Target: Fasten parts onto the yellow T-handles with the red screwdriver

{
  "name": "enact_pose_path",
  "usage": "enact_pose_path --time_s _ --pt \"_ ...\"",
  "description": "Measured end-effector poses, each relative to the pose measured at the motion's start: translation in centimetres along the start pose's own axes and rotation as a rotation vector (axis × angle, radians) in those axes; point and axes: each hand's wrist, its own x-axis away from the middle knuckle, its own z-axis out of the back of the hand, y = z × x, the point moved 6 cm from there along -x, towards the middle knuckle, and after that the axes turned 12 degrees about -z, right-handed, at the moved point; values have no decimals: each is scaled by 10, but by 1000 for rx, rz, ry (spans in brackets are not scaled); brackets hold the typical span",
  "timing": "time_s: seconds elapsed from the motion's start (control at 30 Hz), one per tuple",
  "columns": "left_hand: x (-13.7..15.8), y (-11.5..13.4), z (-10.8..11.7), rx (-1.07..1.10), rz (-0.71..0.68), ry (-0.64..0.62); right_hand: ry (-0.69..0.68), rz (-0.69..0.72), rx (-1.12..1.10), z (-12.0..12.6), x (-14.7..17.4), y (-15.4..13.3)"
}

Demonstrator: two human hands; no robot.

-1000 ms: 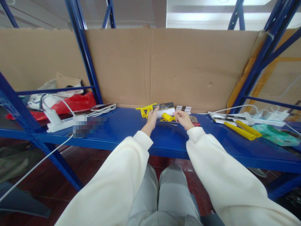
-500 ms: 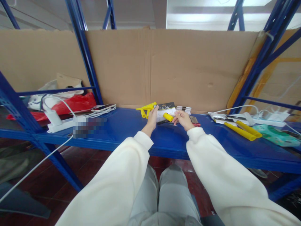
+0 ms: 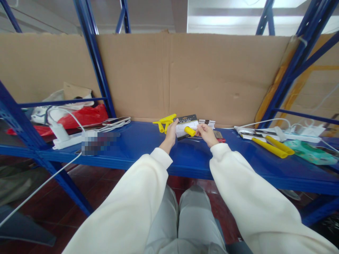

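Note:
My left hand (image 3: 172, 135) is closed on the left edge of a black-and-white printed packaging card (image 3: 182, 130), which is tilted above the blue shelf. A short yellow tube (image 3: 190, 131) lies against the front of the card; how it is fixed there cannot be made out. My right hand (image 3: 206, 134) is closed in a pinch at the card's right edge, close to the tube's end. Behind my left hand lie several yellow tubes (image 3: 168, 119). A small stack of white-and-dark cards (image 3: 208, 123) sits beyond my right hand, and a red-edged item (image 3: 220, 140) shows beside it.
Two long yellow tubes (image 3: 270, 147) lie to the right, beside a green packet (image 3: 309, 151) and white cables. At left are a power strip (image 3: 71, 140), a phone (image 3: 116, 121) and a red bag (image 3: 84, 117). Cardboard (image 3: 201, 77) walls the back of the blue shelf (image 3: 140, 141).
My right fingers have drawn in and risen slightly at the card's right edge. The card and tube have barely shifted, and my left hand keeps its grip.

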Motion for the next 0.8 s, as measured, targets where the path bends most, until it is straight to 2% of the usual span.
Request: enact_pose_path --time_s 0.23,0.4,0.6,0.8 --pt "5 4 -4 132 36 26 -41 -172 -80 -2 6 4" --pt "11 4 -11 176 100 -31 -140 -271 -170 -8 12 3" --pt "8 4 -7 105 119 -39 -119 -237 -233 -7 14 -3" --pt "-3 2 10 -15 21 102 -149 -221 -235 -9 13 -3"
